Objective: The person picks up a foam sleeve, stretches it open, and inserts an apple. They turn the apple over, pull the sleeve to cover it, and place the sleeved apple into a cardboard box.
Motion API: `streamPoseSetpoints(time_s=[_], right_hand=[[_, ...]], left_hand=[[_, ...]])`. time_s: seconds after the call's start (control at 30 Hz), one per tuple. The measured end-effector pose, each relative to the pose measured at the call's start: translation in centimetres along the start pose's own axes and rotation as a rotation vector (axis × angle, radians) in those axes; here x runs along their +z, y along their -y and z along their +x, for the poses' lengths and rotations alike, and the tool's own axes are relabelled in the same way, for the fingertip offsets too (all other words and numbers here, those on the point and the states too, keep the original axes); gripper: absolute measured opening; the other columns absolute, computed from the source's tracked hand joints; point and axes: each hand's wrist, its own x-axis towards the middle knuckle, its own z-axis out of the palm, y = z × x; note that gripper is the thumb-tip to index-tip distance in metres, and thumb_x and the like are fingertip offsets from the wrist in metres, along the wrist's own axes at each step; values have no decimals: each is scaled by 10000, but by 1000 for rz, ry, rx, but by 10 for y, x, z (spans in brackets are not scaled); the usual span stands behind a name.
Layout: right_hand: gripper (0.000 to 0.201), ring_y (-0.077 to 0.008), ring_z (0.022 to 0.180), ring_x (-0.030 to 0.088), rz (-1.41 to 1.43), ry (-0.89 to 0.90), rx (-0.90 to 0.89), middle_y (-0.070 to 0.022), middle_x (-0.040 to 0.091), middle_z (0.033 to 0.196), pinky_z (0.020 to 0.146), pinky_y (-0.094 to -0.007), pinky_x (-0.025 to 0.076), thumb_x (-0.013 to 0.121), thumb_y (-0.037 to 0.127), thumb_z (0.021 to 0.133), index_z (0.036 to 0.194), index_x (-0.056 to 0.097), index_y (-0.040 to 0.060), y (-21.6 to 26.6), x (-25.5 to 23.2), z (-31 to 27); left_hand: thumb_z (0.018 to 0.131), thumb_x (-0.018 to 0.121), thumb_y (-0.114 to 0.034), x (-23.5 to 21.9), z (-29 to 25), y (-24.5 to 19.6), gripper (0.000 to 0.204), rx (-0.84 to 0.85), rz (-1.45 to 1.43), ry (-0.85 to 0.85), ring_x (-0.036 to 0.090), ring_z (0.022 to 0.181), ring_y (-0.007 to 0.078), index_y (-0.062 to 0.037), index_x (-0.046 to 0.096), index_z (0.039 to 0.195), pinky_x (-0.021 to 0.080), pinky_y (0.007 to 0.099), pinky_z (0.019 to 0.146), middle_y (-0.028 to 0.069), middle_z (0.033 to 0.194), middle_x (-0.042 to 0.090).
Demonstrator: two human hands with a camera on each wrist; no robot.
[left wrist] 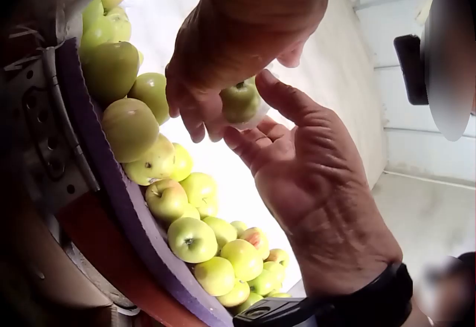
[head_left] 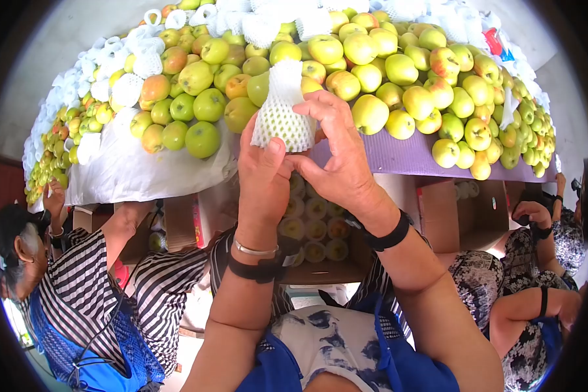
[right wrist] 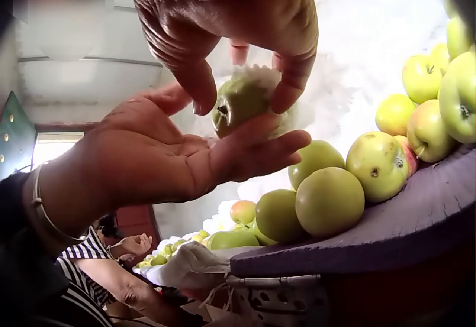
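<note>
Left hand (head_left: 264,179): fingers and thumb curled about the apple (right wrist: 242,102), supporting it from below. Right hand (head_left: 344,160): thumb and fingertips pinched on the same fruit. Apple held between both hands, one end bare. Foam net (head_left: 284,123): around the fruit, slack end upward; best eased on evenly, likely with light fingertips, sparing mesh and skin. Beyond: purple board (head_left: 405,157), heaped apples (head_left: 418,102), spare nets (head_left: 260,30).
</note>
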Motion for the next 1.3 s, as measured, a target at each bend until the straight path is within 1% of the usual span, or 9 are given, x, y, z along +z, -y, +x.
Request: streamPoseSetpoints(time_s=[0.13, 0.27, 0.37, 0.5, 0.6, 0.8, 1.0, 1.2, 1.3], right_hand=[[520, -224, 988, 503, 240, 29, 25, -122, 467, 1160, 733, -291, 476, 724, 58, 663, 1127, 492, 91, 2, -8, 1], [441, -126, 948, 492, 347, -256, 251, -62, 514, 1073, 668, -246, 476, 725, 84, 725, 1102, 502, 26, -11, -20, 13], [420, -118, 903, 503, 545, -258, 335, -46, 534, 1016, 676, -239, 469, 723, 89, 743, 1095, 503, 20, -24, -26, 16], [207, -87, 781, 509, 439, -147, 459, -1, 555, 815, 681, -225, 443, 723, 76, 744, 881, 577, 21, -28, -29, 12], [142, -60, 720, 494, -38, -223, 19, 12, 553, 754, 644, -214, 429, 708, 57, 752, 787, 574, 26, -31, -32, 14], [72, -40, 699, 510, 575, -206, 270, 13, 593, 763, 632, -201, 431, 658, 51, 800, 805, 591, 25, -14, -34, 11], [138, -48, 729, 552, 538, -63, 507, -12, 634, 798, 643, -212, 460, 669, 56, 795, 919, 631, 11, -5, -35, 15], [142, -60, 692, 567, 365, -111, 440, -22, 642, 792, 590, -230, 467, 671, 29, 766, 904, 638, 21, -4, -23, 12], [170, -142, 628, 587, 5, -218, 34, -51, 616, 748, 560, -257, 470, 657, 1, 730, 892, 640, 48, -17, -16, 9]], left_hand=[[860, 578, -145, -6, 2, 2, 514, -2, 27, -48, 530, 1077, 238, -20, 341, 1299, 485, 399, 860, 128, 1218, 493], [845, 587, -121, -6, -2, -6, 541, -166, -27, -25, 525, 1083, 236, -35, 331, 1313, 484, 420, 847, 110, 1228, 491], [841, 587, -159, 1, -7, -9, 534, -163, 90, 26, 540, 1085, 258, -13, 348, 1295, 492, 442, 859, 132, 1235, 496], [830, 605, -162, -9, -4, -3, 534, -169, 112, 46, 540, 1086, 252, -27, 356, 1282, 501, 435, 846, 131, 1237, 494], [840, 590, -154, -8, -3, -5, 508, -196, 122, 23, 542, 1085, 249, -27, 361, 1275, 508, 428, 836, 129, 1235, 495], [885, 532, -146, -7, -4, -6, 458, -234, 80, 20, 556, 1072, 243, -31, 359, 1293, 534, 411, 804, 120, 1238, 498], [896, 516, -138, -5, -4, -6, 430, -213, 96, 10, 561, 1068, 235, -35, 382, 1291, 548, 397, 793, 119, 1226, 512], [867, 551, -95, -1, -6, -3, 443, -230, 76, -14, 582, 1033, 234, -31, 407, 1280, 559, 379, 768, 125, 1194, 534], [851, 557, -68, 0, -7, -1, 438, -249, 122, -47, 601, 993, 225, -27, 422, 1266, 566, 367, 745, 127, 1168, 550]])
